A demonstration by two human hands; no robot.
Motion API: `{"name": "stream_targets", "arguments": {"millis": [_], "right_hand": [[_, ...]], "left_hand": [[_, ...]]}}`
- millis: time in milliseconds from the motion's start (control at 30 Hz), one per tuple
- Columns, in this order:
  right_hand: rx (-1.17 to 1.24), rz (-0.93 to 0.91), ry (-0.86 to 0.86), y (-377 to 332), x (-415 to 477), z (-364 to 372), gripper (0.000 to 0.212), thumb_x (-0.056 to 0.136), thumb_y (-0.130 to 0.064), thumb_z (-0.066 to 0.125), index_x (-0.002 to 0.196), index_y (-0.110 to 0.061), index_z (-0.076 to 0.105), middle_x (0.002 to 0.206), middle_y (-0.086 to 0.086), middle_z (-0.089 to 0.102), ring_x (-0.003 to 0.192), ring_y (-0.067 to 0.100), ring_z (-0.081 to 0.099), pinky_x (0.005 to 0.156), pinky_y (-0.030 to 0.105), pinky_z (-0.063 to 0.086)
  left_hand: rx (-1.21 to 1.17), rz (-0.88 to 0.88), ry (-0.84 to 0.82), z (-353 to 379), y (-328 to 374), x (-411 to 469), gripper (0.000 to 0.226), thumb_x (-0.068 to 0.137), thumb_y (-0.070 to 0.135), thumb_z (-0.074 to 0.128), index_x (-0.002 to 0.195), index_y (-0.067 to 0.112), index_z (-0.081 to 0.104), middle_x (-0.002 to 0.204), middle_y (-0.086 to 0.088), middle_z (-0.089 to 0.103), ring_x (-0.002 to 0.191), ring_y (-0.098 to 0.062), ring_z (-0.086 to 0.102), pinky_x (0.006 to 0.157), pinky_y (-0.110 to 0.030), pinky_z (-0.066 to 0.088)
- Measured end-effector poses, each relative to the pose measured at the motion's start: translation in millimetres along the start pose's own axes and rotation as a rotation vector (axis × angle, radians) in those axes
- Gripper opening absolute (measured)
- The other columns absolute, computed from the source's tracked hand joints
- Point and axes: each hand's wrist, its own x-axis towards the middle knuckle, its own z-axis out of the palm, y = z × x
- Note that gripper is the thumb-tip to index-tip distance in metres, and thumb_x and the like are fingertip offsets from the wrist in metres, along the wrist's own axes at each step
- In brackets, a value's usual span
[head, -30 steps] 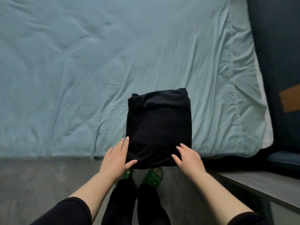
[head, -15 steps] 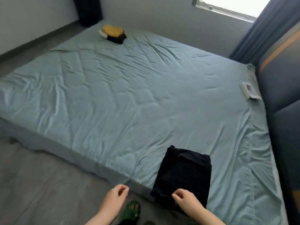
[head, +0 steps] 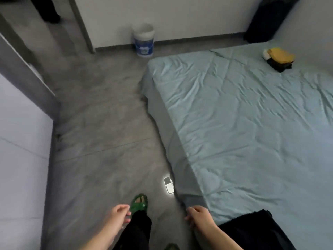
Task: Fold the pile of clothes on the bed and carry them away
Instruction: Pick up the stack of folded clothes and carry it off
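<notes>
From the head camera we see two hands low in the picture, both bare and both holding nothing. Our left hand (head: 119,215) hangs over the grey floor (head: 100,134) with its fingers loosely curled, slack rather than clenched, touching nothing. Our right hand (head: 197,217) is likewise relaxed, fingers curled downward, at the near edge of the bed (head: 243,134). Whether it brushes the sheet we cannot tell. It lies just beside the black folded garment (head: 252,230) but does not grasp it.

Counting the clothes, we find two lots on the teal sheet. The black folded garment lies at the near edge, by our right forearm. One small stack of folded clothes (head: 278,58) sits well apart at the far side of the bed, with a yellow piece on top, a black one beneath and a bit of white at one side.

We count two green slippers: one (head: 139,202) between our hands, the other (head: 171,247) only partly in view at the bottom edge. One white bucket (head: 143,40) with a blue label stands by the far wall.
</notes>
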Motion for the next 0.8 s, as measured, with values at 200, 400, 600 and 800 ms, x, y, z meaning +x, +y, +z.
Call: {"name": "stream_targets", "arguments": {"millis": [200,400,600,800], "right_hand": [[-0.112,-0.147,-0.17,-162,24,83,0.018,0.096,-0.016,0.047,0.101,-0.007,0.062,0.083,0.01,0.068,0.051,0.016,0.053,0.043,0.02,0.034],[-0.233,-0.17,-0.202,-254,60,146,0.022,0.096,-0.014,0.045,0.104,-0.004,0.063,0.085,0.012,0.067,0.059,0.02,0.055,0.049,0.022,0.037],[-0.235,-0.101,-0.131,-296,120,146,0.015,0.093,-0.013,0.052,0.086,-0.009,0.065,0.069,0.008,0.067,0.049,0.019,0.055,0.043,0.02,0.036],[-0.216,-0.037,-0.037,-347,201,92,0.02,0.093,-0.014,0.058,0.079,-0.003,0.066,0.061,0.012,0.067,0.047,0.022,0.053,0.041,0.021,0.034]], "left_hand": [[-0.104,-0.024,0.109,-109,16,46,0.021,0.098,0.005,0.045,0.084,0.01,0.059,0.072,-0.007,0.063,0.055,-0.017,0.057,0.047,-0.02,0.034],[-0.198,-0.122,0.144,-198,45,103,0.021,0.097,0.008,0.051,0.077,0.004,0.057,0.064,-0.011,0.057,0.048,-0.019,0.049,0.045,-0.018,0.029],[-0.211,-0.124,0.116,-227,112,152,0.025,0.096,-0.006,0.045,0.072,-0.001,0.05,0.06,-0.014,0.046,0.049,-0.018,0.039,0.031,-0.018,0.029],[-0.287,-0.08,0.1,-222,240,217,0.015,0.097,0.011,0.052,0.085,0.009,0.06,0.076,-0.01,0.062,0.055,-0.022,0.056,0.052,-0.021,0.03]]}}
